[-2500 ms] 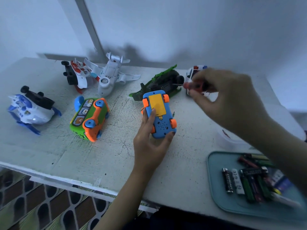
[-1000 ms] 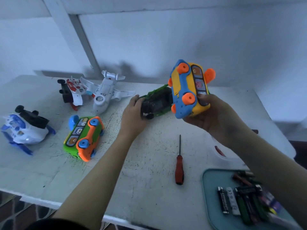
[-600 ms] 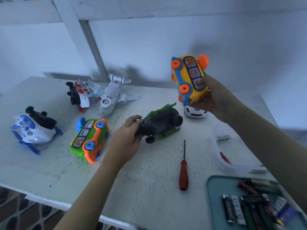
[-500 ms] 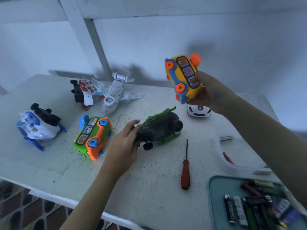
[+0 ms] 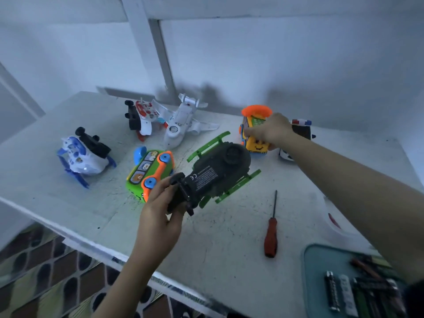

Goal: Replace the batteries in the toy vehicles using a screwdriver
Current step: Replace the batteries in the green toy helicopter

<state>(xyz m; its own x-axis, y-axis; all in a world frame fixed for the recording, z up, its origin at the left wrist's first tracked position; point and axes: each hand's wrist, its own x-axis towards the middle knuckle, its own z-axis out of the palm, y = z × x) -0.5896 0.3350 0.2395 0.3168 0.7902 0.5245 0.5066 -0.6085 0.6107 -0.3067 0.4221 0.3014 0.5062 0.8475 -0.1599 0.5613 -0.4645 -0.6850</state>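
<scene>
Left grip (image 5: 160,216) on helicopter's (image 5: 218,173) end, screwdriver (image 5: 270,235) apart

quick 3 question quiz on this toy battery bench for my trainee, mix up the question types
1. True or false: the screwdriver lies on the table, in neither hand.
2. The left hand grips which toy? A white plane; B dark green helicopter; C green and orange bus.
3. Short answer: what does the right hand grip?
Key: 1 true. 2 B. 3 the yellow toy bus, at the far side of the table.
</scene>
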